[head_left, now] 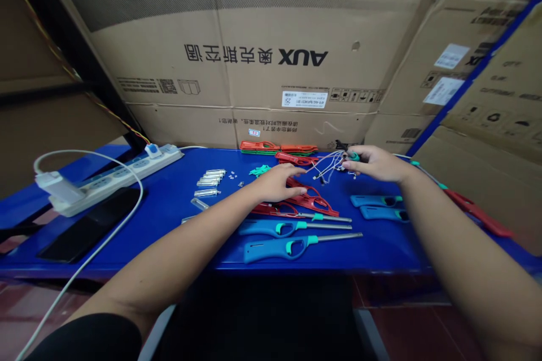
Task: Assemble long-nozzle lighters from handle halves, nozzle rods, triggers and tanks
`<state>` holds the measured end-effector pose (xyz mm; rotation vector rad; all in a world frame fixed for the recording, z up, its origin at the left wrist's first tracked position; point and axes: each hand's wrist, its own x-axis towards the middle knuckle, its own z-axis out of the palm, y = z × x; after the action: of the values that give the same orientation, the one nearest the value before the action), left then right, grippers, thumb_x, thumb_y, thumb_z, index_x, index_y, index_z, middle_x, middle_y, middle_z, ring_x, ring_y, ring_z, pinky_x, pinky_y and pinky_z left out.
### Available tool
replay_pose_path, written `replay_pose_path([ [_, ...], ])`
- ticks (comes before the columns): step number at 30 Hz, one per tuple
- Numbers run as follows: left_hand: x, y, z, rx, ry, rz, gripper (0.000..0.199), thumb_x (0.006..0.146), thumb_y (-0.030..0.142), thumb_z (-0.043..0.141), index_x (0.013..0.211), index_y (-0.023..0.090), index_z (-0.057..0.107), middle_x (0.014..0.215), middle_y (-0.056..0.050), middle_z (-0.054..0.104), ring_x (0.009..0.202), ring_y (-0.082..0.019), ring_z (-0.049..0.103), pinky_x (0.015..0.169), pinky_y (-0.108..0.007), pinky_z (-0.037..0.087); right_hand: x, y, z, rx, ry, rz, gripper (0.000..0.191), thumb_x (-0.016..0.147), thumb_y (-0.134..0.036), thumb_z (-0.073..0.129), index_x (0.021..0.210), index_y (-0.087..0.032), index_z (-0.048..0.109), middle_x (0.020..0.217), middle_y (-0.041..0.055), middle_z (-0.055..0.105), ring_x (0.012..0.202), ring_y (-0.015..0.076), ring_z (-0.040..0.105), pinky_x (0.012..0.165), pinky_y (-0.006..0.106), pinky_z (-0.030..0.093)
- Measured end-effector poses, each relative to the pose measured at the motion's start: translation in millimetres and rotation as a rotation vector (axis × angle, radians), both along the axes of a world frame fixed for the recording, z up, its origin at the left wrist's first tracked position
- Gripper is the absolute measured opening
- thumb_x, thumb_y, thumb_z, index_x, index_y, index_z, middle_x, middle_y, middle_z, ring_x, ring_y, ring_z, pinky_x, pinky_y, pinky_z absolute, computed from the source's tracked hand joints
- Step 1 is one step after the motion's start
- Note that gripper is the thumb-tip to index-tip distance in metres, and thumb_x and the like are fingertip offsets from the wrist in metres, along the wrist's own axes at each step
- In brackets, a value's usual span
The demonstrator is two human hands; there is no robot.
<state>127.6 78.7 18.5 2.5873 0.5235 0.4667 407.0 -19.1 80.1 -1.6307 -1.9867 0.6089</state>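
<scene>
My left hand (277,183) lies palm down with its fingers spread, just above the red lighter shells (311,200), holding nothing. My right hand (372,162) pinches a small teal part (353,156) at the fingertips, and thin wires (328,166) fan out from it across the blue table (228,256). Two assembled blue utility lighters (283,248) with steel nozzles lie in front of my left forearm. Two blue lighter handles (375,201) sit below my right hand. Several metal cylinders (207,182) stand in a loose group left of my left hand, near small teal clips (259,170).
Stacked red and green shells (258,146) lie at the table's back edge against large cardboard cartons (254,67). A white power strip (114,177), a white cable (84,152) and a black phone (91,223) occupy the left. A red lighter (476,213) lies far right.
</scene>
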Motion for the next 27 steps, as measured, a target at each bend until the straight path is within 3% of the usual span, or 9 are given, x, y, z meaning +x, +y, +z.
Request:
replay_pose_path([
  [3, 2, -7, 0.5, -0.247, -0.099, -0.018, 0.07, 0.083, 0.049, 0.072, 0.142, 0.021, 0.049, 0.142, -0.012, 0.056, 0.127, -0.025, 0.056, 0.106, -0.037, 0.045, -19, 3, 1.7, 0.04, 0.093, -0.01, 0.047, 0.079, -0.067, 0.063, 0.08, -0.022, 0.055, 0.068, -0.0003, 0.057, 0.063, 0.0157, 0.053, 0.06, 0.029, 0.044],
  [5, 4, -11, 1.1, -0.393, -0.189, -0.056, 0.065, 0.084, 0.044, 0.071, 0.141, 0.02, 0.049, 0.141, -0.012, 0.057, 0.125, -0.024, 0.058, 0.104, -0.037, 0.046, -32, 4, 0.9, 0.081, 0.153, -0.002, 0.045, 0.081, -0.065, 0.064, 0.082, -0.021, 0.055, 0.066, -0.0011, 0.056, 0.059, 0.0146, 0.052, 0.057, 0.028, 0.043],
  [9, 3, -12, 5.1, -0.624, -0.329, -0.077, 0.039, 0.088, 0.039, 0.067, 0.118, 0.014, 0.064, 0.107, -0.01, 0.072, 0.096, -0.019, 0.068, 0.091, -0.036, 0.051, -53, 9, -7.5, 0.127, 0.256, 0.032, 0.045, 0.082, -0.065, 0.063, 0.08, -0.021, 0.055, 0.062, -0.0029, 0.052, 0.052, 0.0118, 0.048, 0.05, 0.026, 0.04],
  [12, -3, -5, 6.7, -0.719, -0.314, -0.117, 0.035, 0.085, 0.039, 0.071, 0.108, 0.014, 0.066, 0.086, -0.004, 0.07, 0.072, -0.012, 0.064, 0.078, -0.031, 0.052, -52, 12, -19.7, 0.097, 0.3, 0.007, 0.046, 0.082, -0.066, 0.061, 0.079, -0.021, 0.054, 0.063, -0.0033, 0.052, 0.051, 0.0107, 0.048, 0.048, 0.025, 0.039],
  [19, -2, 8, -8.2, -0.628, -0.307, 0.035, 0.025, 0.085, 0.039, 0.067, 0.091, 0.015, 0.067, 0.077, -0.001, 0.067, 0.067, -0.011, 0.059, 0.068, -0.025, 0.047, -24, 9, -40.0, -0.142, 0.254, -0.047, 0.05, 0.083, -0.07, 0.056, 0.086, -0.02, 0.058, 0.071, -0.0016, 0.056, 0.054, 0.0105, 0.05, 0.049, 0.024, 0.042],
  [23, -2, 4, -11.1, -0.436, -0.184, 0.062, 0.03, 0.089, 0.045, 0.06, 0.086, 0.016, 0.068, 0.072, 0.001, 0.065, 0.064, -0.011, 0.057, 0.063, -0.024, 0.043, -21, 8, -41.8, -0.223, 0.218, -0.068, 0.051, 0.082, -0.072, 0.056, 0.088, -0.02, 0.059, 0.075, 0.0013, 0.063, 0.06, 0.0133, 0.057, 0.055, 0.027, 0.049],
  [27, -3, 1, -11.9, -0.22, -0.097, 0.129, 0.03, 0.088, 0.044, 0.058, 0.082, 0.017, 0.069, 0.065, 0.002, 0.06, 0.061, -0.011, 0.052, 0.057, -0.023, 0.036, -20, 12, -44.9, -0.167, 0.118, -0.091, 0.053, 0.082, -0.072, 0.055, 0.09, -0.02, 0.064, 0.089, 0.0062, 0.071, 0.077, 0.02, 0.065, 0.074, 0.035, 0.054],
])
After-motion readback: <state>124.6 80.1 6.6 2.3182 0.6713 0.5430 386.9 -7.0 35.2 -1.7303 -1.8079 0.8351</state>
